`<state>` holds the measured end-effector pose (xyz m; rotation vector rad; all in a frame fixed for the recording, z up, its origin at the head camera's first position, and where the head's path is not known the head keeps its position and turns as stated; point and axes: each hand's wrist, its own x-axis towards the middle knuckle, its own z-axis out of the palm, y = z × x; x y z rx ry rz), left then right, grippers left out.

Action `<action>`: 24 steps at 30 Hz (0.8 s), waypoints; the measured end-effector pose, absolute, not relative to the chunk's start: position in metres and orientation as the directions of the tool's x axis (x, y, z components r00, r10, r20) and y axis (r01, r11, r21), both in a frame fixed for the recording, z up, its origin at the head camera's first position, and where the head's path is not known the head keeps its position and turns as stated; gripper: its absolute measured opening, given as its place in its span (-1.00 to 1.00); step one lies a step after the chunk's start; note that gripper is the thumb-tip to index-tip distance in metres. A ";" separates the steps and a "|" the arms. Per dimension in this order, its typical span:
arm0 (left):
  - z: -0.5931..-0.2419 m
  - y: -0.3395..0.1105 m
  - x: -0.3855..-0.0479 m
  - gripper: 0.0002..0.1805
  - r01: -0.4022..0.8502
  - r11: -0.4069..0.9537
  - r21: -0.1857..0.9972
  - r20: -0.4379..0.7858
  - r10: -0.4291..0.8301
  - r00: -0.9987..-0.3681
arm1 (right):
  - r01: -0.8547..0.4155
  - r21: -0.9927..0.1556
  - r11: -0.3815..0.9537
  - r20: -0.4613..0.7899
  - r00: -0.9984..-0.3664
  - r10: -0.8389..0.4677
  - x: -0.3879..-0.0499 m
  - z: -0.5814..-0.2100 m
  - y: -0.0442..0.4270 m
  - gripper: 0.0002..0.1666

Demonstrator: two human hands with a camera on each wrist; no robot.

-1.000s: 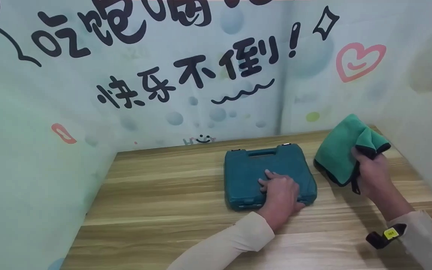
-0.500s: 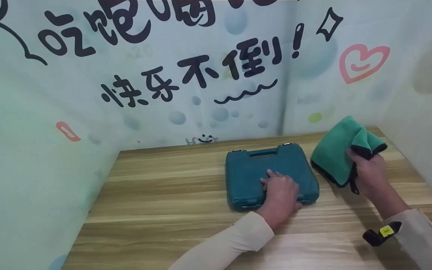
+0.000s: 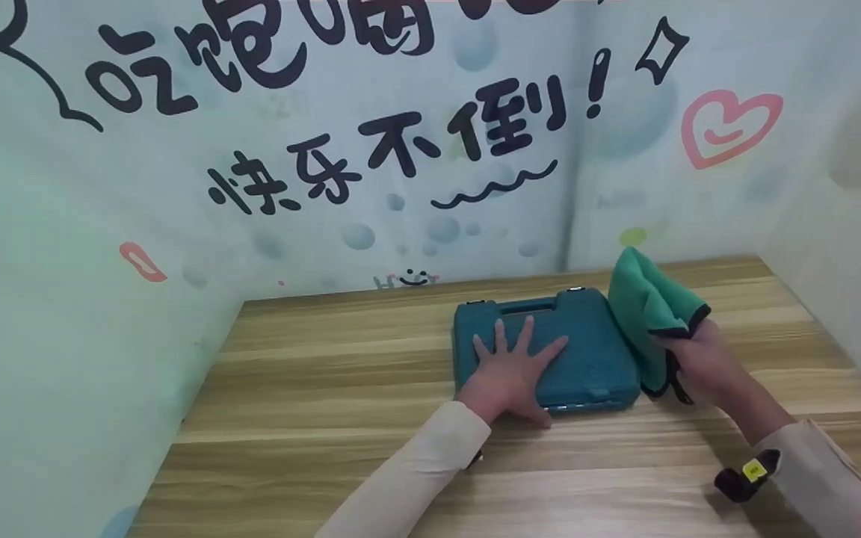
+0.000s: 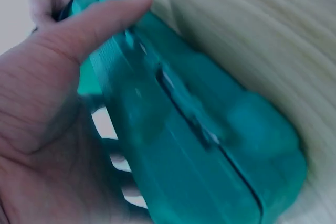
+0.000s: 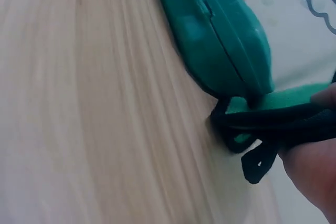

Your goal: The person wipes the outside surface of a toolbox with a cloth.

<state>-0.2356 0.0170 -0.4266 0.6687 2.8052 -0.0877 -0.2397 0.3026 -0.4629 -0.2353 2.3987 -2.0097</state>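
Note:
A closed teal plastic carrying case lies flat on the wooden table, its handle side toward the back wall. My left hand rests on the lid's left part with fingers spread straight; its thumb reaches down by the front edge. In the left wrist view a latch shows on the case's side, near that thumb. My right hand grips a folded green cloth with black edging. The cloth stands against the case's right side. In the right wrist view its black loop hangs below the thumb.
The wooden table extends left and in front of the case. Printed fabric walls enclose the back and sides. A black strap with a yellow label hangs from the right sleeve.
My left hand has slid left across the lid and spread its fingers. The right hand has brought the green cloth leftward, up to the case's right side.

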 end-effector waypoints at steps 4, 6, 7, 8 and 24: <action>-0.426 0.014 -0.239 0.22 0.461 0.887 0.042 -0.273 0.454 -0.848 | -0.167 -0.972 0.165 0.130 -0.969 -0.212 -0.249 -0.461 0.290 -0.14; -0.425 0.013 -0.239 0.21 0.460 0.887 0.043 -0.266 0.454 -0.850 | -0.171 -0.972 0.162 0.133 -0.966 -0.223 -0.254 -0.458 0.284 -0.14; -0.426 0.013 -0.239 0.21 0.459 0.888 0.041 -0.263 0.453 -0.852 | -0.163 -0.975 0.152 0.127 -0.967 -0.220 -0.256 -0.457 0.281 -0.14; -0.426 0.012 -0.239 0.21 0.457 0.888 0.040 -0.260 0.451 -0.854 | -0.147 -0.979 0.143 0.115 -0.970 -0.213 -0.258 -0.456 0.278 -0.13; -0.433 0.011 -0.238 0.20 0.480 0.877 0.031 -0.224 0.474 -0.851 | 0.017 -0.988 0.155 -0.032 -0.995 -0.098 -0.289 -0.460 0.263 -0.02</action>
